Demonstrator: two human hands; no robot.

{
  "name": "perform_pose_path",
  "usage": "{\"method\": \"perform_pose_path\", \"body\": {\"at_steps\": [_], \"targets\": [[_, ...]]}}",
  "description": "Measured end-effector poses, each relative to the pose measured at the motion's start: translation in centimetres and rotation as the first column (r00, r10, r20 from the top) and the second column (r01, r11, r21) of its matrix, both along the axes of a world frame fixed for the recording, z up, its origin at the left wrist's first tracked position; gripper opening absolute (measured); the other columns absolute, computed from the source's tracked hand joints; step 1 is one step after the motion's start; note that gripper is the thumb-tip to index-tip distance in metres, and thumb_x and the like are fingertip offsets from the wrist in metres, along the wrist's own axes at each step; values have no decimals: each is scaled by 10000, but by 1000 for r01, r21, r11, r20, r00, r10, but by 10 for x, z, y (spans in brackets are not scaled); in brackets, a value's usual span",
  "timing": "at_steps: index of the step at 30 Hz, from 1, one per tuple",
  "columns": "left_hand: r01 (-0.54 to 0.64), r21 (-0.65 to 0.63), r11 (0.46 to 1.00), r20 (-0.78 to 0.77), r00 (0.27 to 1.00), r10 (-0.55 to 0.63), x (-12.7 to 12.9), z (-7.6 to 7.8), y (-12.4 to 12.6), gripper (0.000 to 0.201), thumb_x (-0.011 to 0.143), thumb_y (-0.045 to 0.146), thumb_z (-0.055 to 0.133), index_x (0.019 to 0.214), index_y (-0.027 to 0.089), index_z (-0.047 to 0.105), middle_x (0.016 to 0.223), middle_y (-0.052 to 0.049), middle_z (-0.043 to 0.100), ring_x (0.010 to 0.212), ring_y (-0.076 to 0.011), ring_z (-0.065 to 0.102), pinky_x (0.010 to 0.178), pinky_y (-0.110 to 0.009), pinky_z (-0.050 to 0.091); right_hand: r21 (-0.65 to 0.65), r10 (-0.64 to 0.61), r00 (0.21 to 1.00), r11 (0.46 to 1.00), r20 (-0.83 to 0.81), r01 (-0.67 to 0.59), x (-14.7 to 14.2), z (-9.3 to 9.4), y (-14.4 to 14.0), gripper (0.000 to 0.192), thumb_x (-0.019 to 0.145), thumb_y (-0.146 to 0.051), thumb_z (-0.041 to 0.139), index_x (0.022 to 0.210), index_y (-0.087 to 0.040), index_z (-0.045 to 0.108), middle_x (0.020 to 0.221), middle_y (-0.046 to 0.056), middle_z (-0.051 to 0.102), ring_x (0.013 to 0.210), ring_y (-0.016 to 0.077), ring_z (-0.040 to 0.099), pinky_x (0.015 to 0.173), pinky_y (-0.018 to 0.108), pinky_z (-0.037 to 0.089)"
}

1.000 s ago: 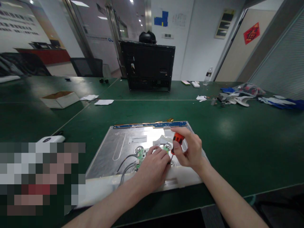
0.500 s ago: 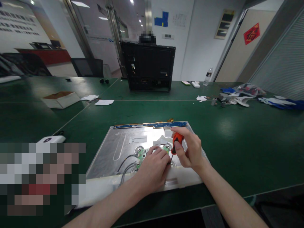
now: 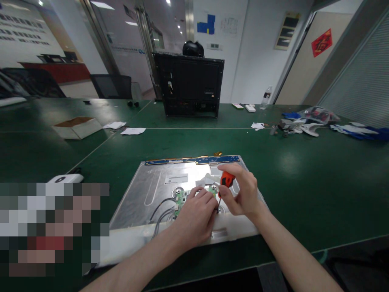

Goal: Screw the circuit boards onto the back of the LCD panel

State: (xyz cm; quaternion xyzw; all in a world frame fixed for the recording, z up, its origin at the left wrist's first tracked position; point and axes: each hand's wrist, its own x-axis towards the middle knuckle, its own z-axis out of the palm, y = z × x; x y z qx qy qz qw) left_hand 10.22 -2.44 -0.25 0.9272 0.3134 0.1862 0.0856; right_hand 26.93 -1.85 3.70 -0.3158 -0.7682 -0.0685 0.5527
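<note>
A display panel's metal back (image 3: 138, 194) lies flat on the table before me. My left hand (image 3: 197, 211) rests over the small green circuit board (image 3: 180, 198) at its middle, fingers bent together; whatever they grip is hidden. In my right hand (image 3: 244, 188) is a screwdriver (image 3: 227, 179) with an orange and black handle, held between thumb and fingers. Its shaft points down beside my left fingertips, near the board's right end; the tip cannot be made out. Dark cables (image 3: 161, 211) run from the board's left side. A long blue circuit strip (image 3: 188, 160) lines the panel's far edge.
Across the green table (image 3: 304, 174) stands a black monitor housing (image 3: 191, 85). An open carton (image 3: 77, 132) is at left, and a white device (image 3: 68, 178) lies nearer. Loose parts, a plastic bag (image 3: 320, 114) and a bottle (image 3: 266, 98) sit at the far right.
The screwdriver's handle has turned slightly in my right hand, and my right thumb has shifted down a little. My left hand and the panel have stayed where they were.
</note>
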Motion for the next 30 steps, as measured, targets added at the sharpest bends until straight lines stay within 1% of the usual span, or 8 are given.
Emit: {"method": "perform_pose_path", "body": {"at_steps": [3, 7, 10, 13, 19, 22, 25, 30], "targets": [[2, 2, 1000, -5, 1000, -2, 0, 0, 0, 177, 864, 134, 489, 955, 194, 628, 963, -71, 679, 958, -249, 604, 1021, -464, 365, -13, 3, 1000, 1000, -1, -3, 0, 2, -2, 299, 866, -211, 458, 1156, -188, 526, 771, 9, 618, 587, 130, 566, 525, 256, 471], [-9, 8, 1000, -19, 1000, 9, 0, 0, 0, 145, 864, 148, 502, 903, 197, 632, 942, -70, 678, 946, -250, 602, 1023, -466, 366, 17, -71, 997, 997, -5, 71, -2, 1, 0, 300, 849, -195, 539, 1147, -221, 522, 785, -8, 632, 578, 115, 566, 529, 236, 474], [-7, 2, 1000, -18, 1000, 7, 0, -1, 0, 163, 865, 152, 498, 944, 192, 635, 966, -80, 680, 998, -262, 595, 1022, -467, 368, 48, -89, 996, 995, -2, 89, -3, -2, 2, 294, 850, -217, 602, 1130, -241, 517, 759, -22, 635, 590, 120, 587, 538, 233, 478], [-5, -11, 1000, -7, 1000, 5, 0, 0, 0, 170, 868, 153, 489, 948, 185, 635, 980, -85, 681, 1014, -263, 593, 1026, -469, 364, 44, -68, 998, 997, 4, 68, -2, -3, 3, 289, 860, -244, 605, 1134, -238, 512, 714, -31, 616, 586, 127, 589, 531, 236, 472], [1, -2, 1000, -1, 1000, -1, 1, 1, 0, 179, 848, 139, 487, 938, 191, 632, 944, -75, 679, 943, -253, 597, 1015, -475, 373, -32, 32, 999, 999, -11, -33, 0, 0, 1, 341, 863, -218, 449, 1195, -189, 520, 743, -1, 598, 588, 139, 558, 540, 270, 474], [-2, 8, 1000, -3, 1000, 2, 1, 1, 0, 170, 842, 134, 484, 901, 198, 630, 924, -71, 676, 920, -249, 597, 1006, -472, 380, -40, -23, 1000, 999, -19, 22, -1, -2, 1, 345, 844, -183, 493, 1188, -205, 522, 743, -14, 599, 558, 121, 532, 517, 247, 460], [1, 17, 1000, -7, 1000, -1, 0, 0, 0, 185, 849, 141, 486, 936, 205, 636, 951, -71, 678, 970, -255, 596, 1014, -470, 374, -3, -69, 997, 998, -27, 69, -3, -4, 4, 301, 846, -185, 569, 1142, -227, 534, 802, -5, 634, 580, 111, 556, 536, 236, 472], [5, 19, 1000, -4, 1000, -5, 0, -2, 1, 193, 861, 153, 489, 968, 208, 640, 978, -76, 679, 1010, -262, 591, 1015, -473, 372, 17, -57, 998, 998, -10, 58, -1, -3, 4, 279, 862, -242, 607, 1128, -232, 525, 773, -10, 624, 585, 119, 563, 537, 243, 474]]}}
